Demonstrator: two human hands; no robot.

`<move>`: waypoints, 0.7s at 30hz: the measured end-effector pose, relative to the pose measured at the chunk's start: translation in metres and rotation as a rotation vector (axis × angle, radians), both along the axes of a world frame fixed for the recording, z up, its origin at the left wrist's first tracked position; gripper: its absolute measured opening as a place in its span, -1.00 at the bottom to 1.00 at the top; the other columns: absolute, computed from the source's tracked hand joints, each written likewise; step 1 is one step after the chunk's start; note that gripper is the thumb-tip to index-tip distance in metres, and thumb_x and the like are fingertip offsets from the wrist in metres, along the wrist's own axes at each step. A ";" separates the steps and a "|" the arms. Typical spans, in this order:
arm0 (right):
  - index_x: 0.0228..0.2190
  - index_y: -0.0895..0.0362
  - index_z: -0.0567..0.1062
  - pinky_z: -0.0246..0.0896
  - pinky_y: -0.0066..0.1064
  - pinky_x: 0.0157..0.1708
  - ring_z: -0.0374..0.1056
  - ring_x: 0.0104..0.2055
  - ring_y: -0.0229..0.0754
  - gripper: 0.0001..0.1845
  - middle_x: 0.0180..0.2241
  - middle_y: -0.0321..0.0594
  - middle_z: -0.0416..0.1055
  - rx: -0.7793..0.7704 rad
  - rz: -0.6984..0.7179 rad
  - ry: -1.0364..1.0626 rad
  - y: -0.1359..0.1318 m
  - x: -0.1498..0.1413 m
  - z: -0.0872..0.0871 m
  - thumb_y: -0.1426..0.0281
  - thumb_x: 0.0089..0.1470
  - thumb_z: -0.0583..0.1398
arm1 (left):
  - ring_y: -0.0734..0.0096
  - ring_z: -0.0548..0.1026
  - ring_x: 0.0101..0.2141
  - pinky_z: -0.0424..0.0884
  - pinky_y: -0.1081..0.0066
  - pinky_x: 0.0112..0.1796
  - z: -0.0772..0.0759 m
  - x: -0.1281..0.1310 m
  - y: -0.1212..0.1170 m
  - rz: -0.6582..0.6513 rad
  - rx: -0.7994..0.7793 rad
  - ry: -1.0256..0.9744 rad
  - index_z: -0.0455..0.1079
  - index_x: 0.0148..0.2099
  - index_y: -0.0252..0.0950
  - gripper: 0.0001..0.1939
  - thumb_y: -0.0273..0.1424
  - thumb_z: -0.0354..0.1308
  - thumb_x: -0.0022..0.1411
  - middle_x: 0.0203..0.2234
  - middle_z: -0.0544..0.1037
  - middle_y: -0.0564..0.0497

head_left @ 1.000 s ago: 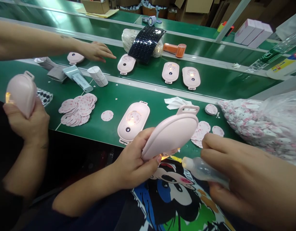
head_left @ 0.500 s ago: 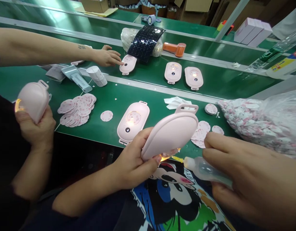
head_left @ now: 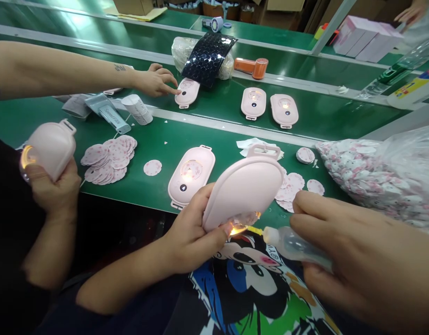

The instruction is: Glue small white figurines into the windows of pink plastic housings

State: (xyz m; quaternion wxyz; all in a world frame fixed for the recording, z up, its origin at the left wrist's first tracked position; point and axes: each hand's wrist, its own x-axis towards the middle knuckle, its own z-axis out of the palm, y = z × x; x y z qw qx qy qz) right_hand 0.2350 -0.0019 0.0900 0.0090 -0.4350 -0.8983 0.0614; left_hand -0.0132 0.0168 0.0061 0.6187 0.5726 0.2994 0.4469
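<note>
Over the near edge of the tabletop (head_left: 144, 195), the left hand (head_left: 189, 239) holds a pink case (head_left: 245, 190), long axis slanting up rightward, while the right hand (head_left: 360, 260) grips a bottle (head_left: 300, 246) whose yellow tip (head_left: 255, 230) points left, perhaps touching the case's poorly seen lit side.

green workbench (head_left: 158, 193) in front, pale metal rails (head_left: 305, 80) along it; grey post (head_left: 334, 28) rising at right; open cardboard boxes (head_left: 286, 5) stacked behind; bright glare on far-left green surface, floor underneath dark.
</note>
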 end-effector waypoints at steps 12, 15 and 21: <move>-0.54 0.02 0.25 -0.02 -0.32 -0.65 0.15 -0.59 -0.21 -0.88 -0.48 -0.27 0.18 -0.037 0.015 0.028 -0.001 -0.004 0.000 0.43 -0.14 0.15 | 0.35 0.60 -0.17 0.58 0.49 -0.22 0.001 0.005 -0.002 -0.038 -0.135 -0.109 0.35 0.16 0.07 -0.55 -0.47 0.21 0.29 -0.10 0.59 0.09; -0.53 0.03 0.27 -0.01 -0.33 -0.62 0.16 -0.56 -0.23 -0.89 -0.45 -0.26 0.20 -0.116 -0.037 0.057 -0.002 -0.001 0.003 0.40 -0.08 0.16 | 0.31 0.60 -0.14 0.57 0.47 -0.20 0.000 0.007 0.000 -0.042 -0.182 -0.149 0.37 0.15 0.03 -0.58 -0.45 0.21 0.29 -0.08 0.60 0.07; -0.39 0.05 0.40 0.13 -0.34 -0.44 0.24 -0.42 -0.21 -0.83 -0.33 -0.24 0.28 -0.331 -0.147 0.194 0.024 0.016 0.000 0.24 0.17 0.12 | 0.21 0.59 -0.12 0.56 0.37 -0.17 -0.020 -0.004 0.015 0.157 -0.322 -0.187 0.42 0.11 -0.07 -0.51 -0.41 0.35 0.13 -0.09 0.62 0.00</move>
